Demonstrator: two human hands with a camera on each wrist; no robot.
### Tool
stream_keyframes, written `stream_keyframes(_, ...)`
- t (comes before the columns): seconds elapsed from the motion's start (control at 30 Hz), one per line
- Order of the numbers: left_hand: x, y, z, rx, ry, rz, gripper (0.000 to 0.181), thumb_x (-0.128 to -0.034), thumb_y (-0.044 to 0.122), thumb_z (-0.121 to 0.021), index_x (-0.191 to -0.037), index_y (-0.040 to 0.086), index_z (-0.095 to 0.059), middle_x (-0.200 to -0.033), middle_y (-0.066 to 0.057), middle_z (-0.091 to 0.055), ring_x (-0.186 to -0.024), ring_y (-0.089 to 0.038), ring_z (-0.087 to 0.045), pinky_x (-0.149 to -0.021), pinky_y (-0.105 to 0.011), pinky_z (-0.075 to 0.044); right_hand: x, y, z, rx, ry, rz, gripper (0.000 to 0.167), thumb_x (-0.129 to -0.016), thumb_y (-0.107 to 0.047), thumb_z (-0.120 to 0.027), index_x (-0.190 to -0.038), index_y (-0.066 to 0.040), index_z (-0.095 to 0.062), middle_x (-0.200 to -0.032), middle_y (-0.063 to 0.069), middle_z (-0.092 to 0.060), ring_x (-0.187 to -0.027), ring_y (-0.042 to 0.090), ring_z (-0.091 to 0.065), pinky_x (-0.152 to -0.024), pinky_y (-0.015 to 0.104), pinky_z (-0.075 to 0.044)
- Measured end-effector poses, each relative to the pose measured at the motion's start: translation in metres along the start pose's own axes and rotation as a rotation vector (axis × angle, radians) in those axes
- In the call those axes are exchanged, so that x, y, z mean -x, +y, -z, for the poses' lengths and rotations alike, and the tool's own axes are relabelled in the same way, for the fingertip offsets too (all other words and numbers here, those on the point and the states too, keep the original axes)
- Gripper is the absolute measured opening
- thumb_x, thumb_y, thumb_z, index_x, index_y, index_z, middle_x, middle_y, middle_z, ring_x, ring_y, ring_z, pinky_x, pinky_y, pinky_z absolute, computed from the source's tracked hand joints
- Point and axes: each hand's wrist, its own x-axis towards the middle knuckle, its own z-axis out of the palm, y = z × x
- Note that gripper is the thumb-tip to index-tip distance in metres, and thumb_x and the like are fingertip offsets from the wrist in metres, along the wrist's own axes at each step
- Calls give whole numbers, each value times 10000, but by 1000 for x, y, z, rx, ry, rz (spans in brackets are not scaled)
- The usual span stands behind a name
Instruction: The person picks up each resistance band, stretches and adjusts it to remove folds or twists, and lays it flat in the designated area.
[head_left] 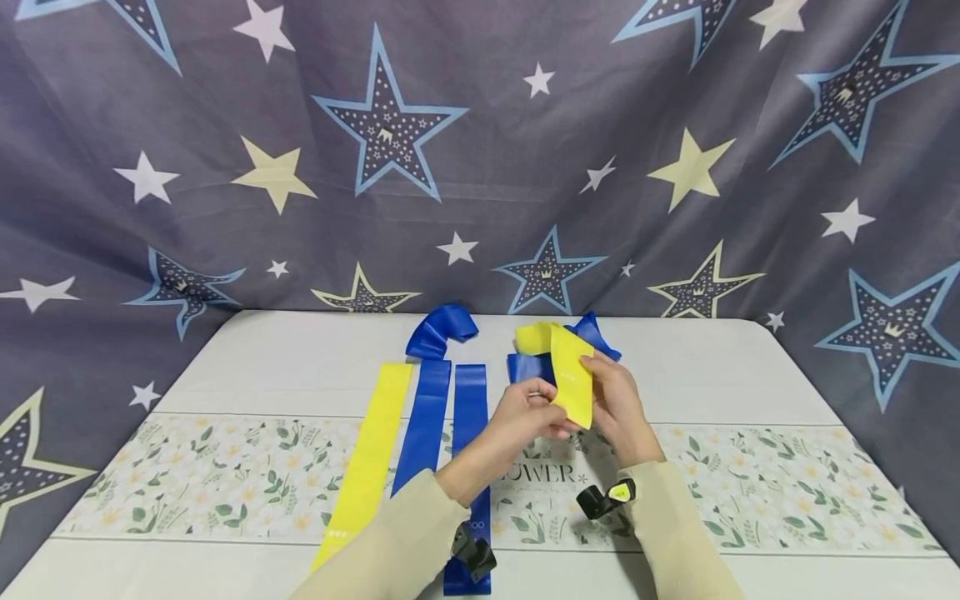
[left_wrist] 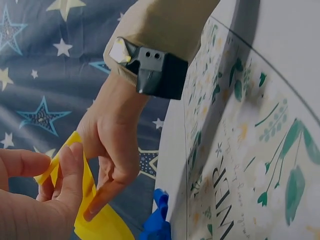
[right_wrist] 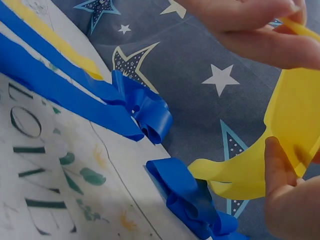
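Observation:
A flat yellow resistance band [head_left: 572, 383], folded over with a loop trailing behind, is held up between both hands above the table. My left hand [head_left: 525, 410] pinches its lower corner between thumb and fingers, also plain in the left wrist view. On the band's right edge, my right hand [head_left: 617, 402] grips with its thumb in front and fingers behind. In the right wrist view the yellow loop hangs beside a crumpled blue band [right_wrist: 187, 195]. That blue band lies on the table just behind the hands, partly hidden by the yellow one.
Left of the hands, another yellow band [head_left: 367, 450] and two blue strips [head_left: 423, 425] lie stretched toward the front edge. A coiled blue end [head_left: 438, 331] sits at the back. The white table [head_left: 300, 358] has a floral printed strip; a star-patterned curtain [head_left: 480, 167] hangs behind.

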Motion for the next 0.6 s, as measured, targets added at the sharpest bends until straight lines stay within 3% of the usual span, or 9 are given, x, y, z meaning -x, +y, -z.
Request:
stream_keyframes(0.27, 9, -2, -2, 4, -44, -1, 119, -838, -54, -543, -943, -15, -505, -879, -186, -684, -681, -106, -672, -665, -243, -548, 1, -4, -2, -76, -30, -69, 458, -1010, -44, -364, -1455, -21, -258, -1036, -9, -580, -940, 66, -613, -838, 183, -510)
stream_keyframes(0.43, 12, -2, -4, -6, -51, 13, 124, -836, -45, -556, -946, -9, -511, -864, -158, -687, -700, -124, -683, -668, -238, -546, 3, -7, -2, -166, -26, -91, 361, -1012, -45, -361, -1372, -62, -333, -1038, 0, -578, -929, 75, -616, -828, 188, -514)
stream_keyframes(0.6, 16, -2, -6, -17, -55, 14, 125, -838, -34, -566, -951, -12, -518, -849, -146, -688, -716, -150, -694, -683, -260, -553, 4, -10, -2, -186, -50, -78, 281, -1012, -44, -351, -1291, -66, -374, -999, -2, -590, -897, 76, -629, -810, 182, -517)
